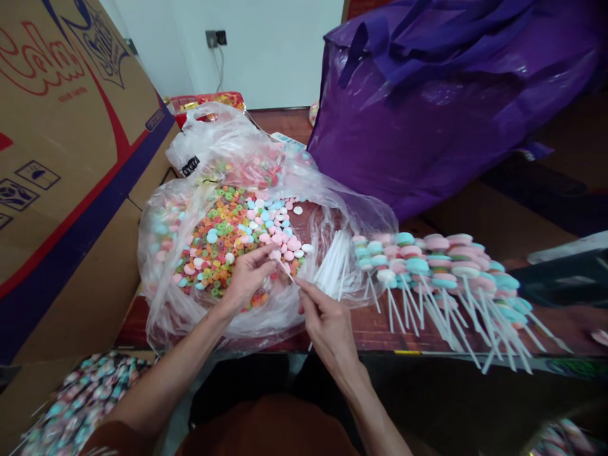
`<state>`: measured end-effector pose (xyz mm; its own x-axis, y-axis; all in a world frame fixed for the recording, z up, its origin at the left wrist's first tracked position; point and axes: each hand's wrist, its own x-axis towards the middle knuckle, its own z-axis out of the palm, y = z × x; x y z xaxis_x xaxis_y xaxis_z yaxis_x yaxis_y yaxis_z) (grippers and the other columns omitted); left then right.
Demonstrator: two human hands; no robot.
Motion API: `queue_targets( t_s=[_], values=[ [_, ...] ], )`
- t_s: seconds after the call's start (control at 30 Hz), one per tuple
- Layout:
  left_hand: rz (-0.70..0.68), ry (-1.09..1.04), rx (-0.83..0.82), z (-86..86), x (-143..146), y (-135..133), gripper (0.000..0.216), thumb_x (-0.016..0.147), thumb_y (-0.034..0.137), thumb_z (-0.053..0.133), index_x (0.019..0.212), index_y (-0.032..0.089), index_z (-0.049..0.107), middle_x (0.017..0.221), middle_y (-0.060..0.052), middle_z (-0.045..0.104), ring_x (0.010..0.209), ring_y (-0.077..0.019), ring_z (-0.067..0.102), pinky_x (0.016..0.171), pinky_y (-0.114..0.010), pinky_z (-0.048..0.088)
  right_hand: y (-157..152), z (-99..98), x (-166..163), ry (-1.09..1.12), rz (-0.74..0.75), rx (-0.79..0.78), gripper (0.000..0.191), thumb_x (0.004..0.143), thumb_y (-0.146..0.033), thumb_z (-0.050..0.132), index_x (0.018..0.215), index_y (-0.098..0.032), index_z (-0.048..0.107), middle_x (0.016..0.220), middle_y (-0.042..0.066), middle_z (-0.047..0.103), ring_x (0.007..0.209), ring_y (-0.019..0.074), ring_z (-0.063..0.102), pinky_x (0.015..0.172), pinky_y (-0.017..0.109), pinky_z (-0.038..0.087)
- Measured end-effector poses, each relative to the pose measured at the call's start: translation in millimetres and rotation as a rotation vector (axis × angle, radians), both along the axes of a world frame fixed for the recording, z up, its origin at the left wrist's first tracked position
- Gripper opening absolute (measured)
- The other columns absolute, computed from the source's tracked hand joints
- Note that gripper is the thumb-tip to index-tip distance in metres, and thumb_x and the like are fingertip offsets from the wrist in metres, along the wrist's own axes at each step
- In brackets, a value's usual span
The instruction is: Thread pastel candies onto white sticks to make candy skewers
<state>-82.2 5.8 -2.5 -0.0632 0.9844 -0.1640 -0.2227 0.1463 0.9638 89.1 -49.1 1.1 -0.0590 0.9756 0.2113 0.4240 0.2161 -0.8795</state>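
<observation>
My left hand [251, 273] pinches a pale pink candy piece [275, 254] between thumb and fingertips. In my right hand [327, 316] is a thin white stick [287, 272], whose far end meets the candy at my left fingertips. Both hands are over an open clear plastic bag [161, 304]. Inside it lie many small ring candies [223, 221] in orange, green and yellow. Pink, white and blue round candies [285, 237] are heaped beside them. A bundle of loose white sticks [333, 263] rests just right of my hands.
Many candies threaded on sticks [441, 266] lie along the table's right side. Behind stands a large purple bag [403, 120]. A tall cardboard box [71, 145] leans at the left. Wrapped candies on sticks [85, 405] fill the lower left, below the table edge [380, 342].
</observation>
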Motion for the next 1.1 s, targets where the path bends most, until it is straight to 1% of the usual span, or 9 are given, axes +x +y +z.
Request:
queue_targets(
  t_s=[0.1, 0.23, 0.33, 0.43, 0.53, 0.63, 0.73, 0.97, 1.1],
  values=[
    [0.021, 0.009, 0.005, -0.6, 0, -1, 0.048, 0.068, 0.023, 0.079, 0.115, 0.016, 0.074, 0.106, -0.006, 0.076, 0.091, -0.0154, 0.067, 0.084, -0.025, 0.051, -4, 2.2, -2, -0.071, -0.022, 0.038, 0.037, 0.095, -0.025, 0.047, 0.117, -0.018, 0.076, 0.092, 0.007, 0.079, 0.076, 0.0188, 0.073, 0.076, 0.029, 0.056],
    [0.036, 0.006, 0.021, 3.2, -2, -3, 0.044, 0.071, 0.028, 0.081, 0.112, 0.015, 0.075, 0.109, -0.007, 0.076, 0.095, -0.0162, 0.067, 0.086, -0.026, 0.052, -4, 2.8, -4, -0.135, -0.03, 0.034, 0.039, 0.095, -0.025, 0.044, 0.116, -0.018, 0.076, 0.102, 0.009, 0.079, 0.089, 0.0229, 0.075, 0.078, 0.03, 0.057],
    [0.045, 0.015, 0.044, 4.4, -3, -3, 0.041, 0.074, 0.035, 0.08, 0.108, 0.014, 0.076, 0.105, -0.008, 0.076, 0.09, -0.0162, 0.067, 0.083, -0.026, 0.052, -3, 1.1, -4, -0.167, -0.002, 0.003, 0.04, 0.095, -0.023, 0.043, 0.117, -0.017, 0.076, 0.094, 0.009, 0.08, 0.083, 0.0229, 0.076, 0.073, 0.029, 0.057],
    [0.047, -0.002, 0.059, 2.6, -4, -3, 0.045, 0.07, 0.034, 0.083, 0.11, 0.015, 0.075, 0.109, -0.008, 0.075, 0.093, -0.0169, 0.067, 0.084, -0.027, 0.053, -2, -0.1, -6, -0.148, 0.038, -0.013, 0.039, 0.094, -0.023, 0.045, 0.114, -0.014, 0.077, 0.084, 0.008, 0.079, 0.071, 0.0216, 0.074, 0.069, 0.028, 0.056],
    [0.039, -0.006, 0.055, 0.7, -5, -3, 0.05, 0.067, 0.032, 0.085, 0.112, 0.015, 0.073, 0.113, -0.009, 0.074, 0.096, -0.0178, 0.068, 0.086, -0.028, 0.054, -1, 0.5, -9, -0.075, 0.052, -0.004, 0.037, 0.095, -0.026, 0.048, 0.115, -0.015, 0.076, 0.088, 0.008, 0.078, 0.069, 0.0192, 0.072, 0.071, 0.027, 0.056],
    [0.028, -0.006, 0.035, 1.3, -7, -5, 0.047, 0.068, 0.032, 0.084, 0.111, 0.014, 0.073, 0.106, -0.008, 0.076, 0.089, -0.0165, 0.069, 0.083, -0.028, 0.054, 0, 1.1, -12, -0.028, 0.065, -0.011, 0.038, 0.096, -0.026, 0.047, 0.121, -0.018, 0.074, 0.081, 0.005, 0.077, 0.067, 0.018, 0.07, 0.07, 0.026, 0.055],
    [0.037, 0.005, 0.037, 3.7, -9, -7, 0.043, 0.068, 0.029, 0.083, 0.107, 0.015, 0.074, 0.1, -0.007, 0.076, 0.085, -0.0152, 0.069, 0.08, -0.026, 0.054, 1, 0.7, -13, -0.024, 0.046, -0.035, 0.037, 0.094, -0.026, 0.048, 0.118, -0.019, 0.076, 0.075, 0.004, 0.075, 0.065, 0.0181, 0.069, 0.067, 0.026, 0.053],
    [0.062, 0.157, 0.096, 0.6, -8, -6, 0.031, 0.071, 0.022, 0.076, 0.101, 0.013, 0.077, 0.09, -0.007, 0.078, 0.076, -0.0145, 0.068, 0.074, -0.025, 0.055, 3, 5.5, -20, 0.039, 0.028, -0.159, 0.037, 0.092, -0.03, 0.05, 0.11, -0.016, 0.078, 0.071, 0.003, 0.072, 0.059, 0.016, 0.063, 0.056, 0.024, 0.046],
    [0.129, 0.308, 0.225, -5.9, -5, -9, 0.026, 0.078, 0.019, 0.069, 0.102, 0.016, 0.078, 0.097, -0.007, 0.077, 0.086, -0.0161, 0.069, 0.081, -0.027, 0.055, 2, 8.9, -32, 0.101, -0.018, -0.145, 0.039, 0.09, -0.032, 0.049, 0.108, -0.012, 0.078, 0.068, 0.003, 0.068, 0.057, 0.0149, 0.058, 0.055, 0.024, 0.044]
  ],
)
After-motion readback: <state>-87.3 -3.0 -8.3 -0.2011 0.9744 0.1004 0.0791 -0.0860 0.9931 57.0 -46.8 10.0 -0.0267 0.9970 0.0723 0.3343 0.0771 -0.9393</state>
